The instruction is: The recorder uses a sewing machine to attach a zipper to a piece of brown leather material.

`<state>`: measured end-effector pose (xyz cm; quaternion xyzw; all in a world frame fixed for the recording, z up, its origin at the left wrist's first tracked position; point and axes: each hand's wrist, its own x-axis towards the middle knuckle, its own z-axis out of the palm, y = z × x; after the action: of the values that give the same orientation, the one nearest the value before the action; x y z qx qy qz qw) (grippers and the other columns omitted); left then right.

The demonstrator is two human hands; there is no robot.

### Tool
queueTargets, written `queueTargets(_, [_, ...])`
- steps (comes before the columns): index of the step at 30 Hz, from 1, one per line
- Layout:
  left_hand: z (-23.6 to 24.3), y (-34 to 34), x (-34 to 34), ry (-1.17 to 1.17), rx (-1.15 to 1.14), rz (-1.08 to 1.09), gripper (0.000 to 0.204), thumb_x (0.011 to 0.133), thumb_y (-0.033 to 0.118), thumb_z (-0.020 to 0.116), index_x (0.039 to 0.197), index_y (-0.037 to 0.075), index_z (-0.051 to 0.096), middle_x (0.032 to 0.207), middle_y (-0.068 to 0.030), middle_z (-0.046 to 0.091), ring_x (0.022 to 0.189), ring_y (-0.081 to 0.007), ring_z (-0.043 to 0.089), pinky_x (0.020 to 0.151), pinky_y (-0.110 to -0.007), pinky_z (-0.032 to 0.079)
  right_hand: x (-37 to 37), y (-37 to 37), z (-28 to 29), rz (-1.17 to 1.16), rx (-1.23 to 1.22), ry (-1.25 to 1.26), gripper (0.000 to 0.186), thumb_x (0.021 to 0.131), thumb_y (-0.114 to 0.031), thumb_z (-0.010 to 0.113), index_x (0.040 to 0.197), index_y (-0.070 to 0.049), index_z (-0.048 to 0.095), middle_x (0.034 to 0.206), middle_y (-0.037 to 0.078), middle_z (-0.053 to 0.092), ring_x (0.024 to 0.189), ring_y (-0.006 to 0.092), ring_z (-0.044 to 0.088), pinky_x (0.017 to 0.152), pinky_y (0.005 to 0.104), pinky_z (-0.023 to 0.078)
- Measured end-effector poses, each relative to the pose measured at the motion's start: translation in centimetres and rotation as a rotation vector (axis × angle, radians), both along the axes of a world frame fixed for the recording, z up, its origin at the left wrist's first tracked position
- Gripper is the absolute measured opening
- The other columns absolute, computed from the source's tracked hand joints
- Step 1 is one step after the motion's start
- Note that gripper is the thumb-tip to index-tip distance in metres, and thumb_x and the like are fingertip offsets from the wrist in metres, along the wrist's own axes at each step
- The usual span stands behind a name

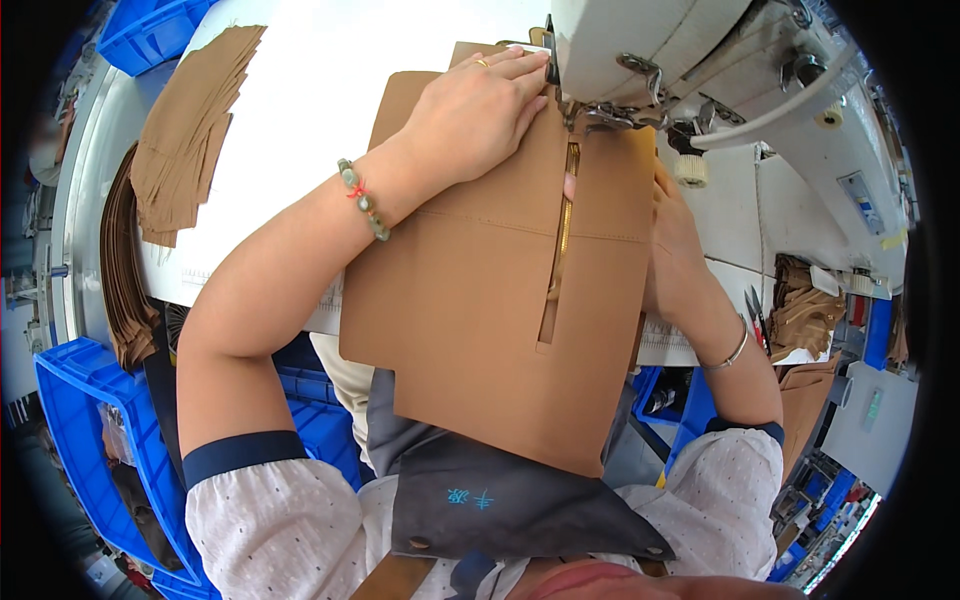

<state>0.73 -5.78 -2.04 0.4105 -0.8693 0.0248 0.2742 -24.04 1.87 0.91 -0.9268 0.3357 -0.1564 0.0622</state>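
A large brown panel spans from the sewing machine down toward my lap, its near end overhanging the table edge. A long slot in it shows a gold-toothed zipper. My left hand lies flat on the panel's far left part, fingers stretched out beside the presser foot. At the panel's right edge, my right hand holds it, partly tucked underneath, so most of its fingers are hidden. A fingertip shows through the slot beside the zipper.
Brown cut pieces lie fanned on the white table, and more hang over its left edge. Blue bins stand below left. Snips and folded brown parts lie right of my right forearm.
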Motion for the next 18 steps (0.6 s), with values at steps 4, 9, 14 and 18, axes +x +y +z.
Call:
queueTargets(4, [0.3,0.1,0.2,-0.053,0.067,0.032,0.038,0.105,0.023,0.056,0.133,0.0,0.067,0.14,-0.012,0.066,0.133,-0.0301,0.06,0.109,-0.041,0.049,0.1,0.2,0.3,-0.018,0.023,0.038,0.06,0.08,-0.025,0.074,0.137,-0.008,0.065,0.122,0.012,0.069,0.121,0.0363,0.061,0.112,0.0511,0.042])
queueTargets(9, [1.5,0.9,0.7,-0.088,0.059,0.023,0.036,0.102,0.022,0.06,0.13,0.0,0.067,0.135,-0.013,0.068,0.13,-0.0303,0.06,0.11,-0.042,0.048,0.2,0.2,-0.3,0.004,0.012,0.047,0.059,0.08,-0.024,0.074,0.136,-0.009,0.067,0.125,0.011,0.069,0.123,0.034,0.061,0.113,0.0505,0.042])
queueTargets(14, [2.4,5.8,0.6,0.017,-0.02,-0.068,0.029,0.099,0.018,0.066,0.123,0.002,0.069,0.125,-0.0154,0.069,0.122,-0.0347,0.063,0.105,-0.049,0.05,-0.1,-0.2,-0.1,0.028,-0.028,-0.021,0.057,0.081,-0.023,0.073,0.136,-0.008,0.067,0.126,0.011,0.069,0.122,0.0331,0.063,0.112,0.0497,0.044])
queueTargets(18, [1.7,7.7,0.2,-0.062,0.157,-0.139,0.044,0.099,0.02,0.067,0.14,0.005,0.062,0.144,-0.0129,0.062,0.137,-0.0333,0.057,0.115,-0.055,0.044,-0.2,-0.2,-0.6,0.04,-0.088,-0.041,0.055,0.083,-0.022,0.072,0.135,-0.006,0.067,0.126,0.01,0.069,0.12,0.0319,0.064,0.105,0.046,0.051])
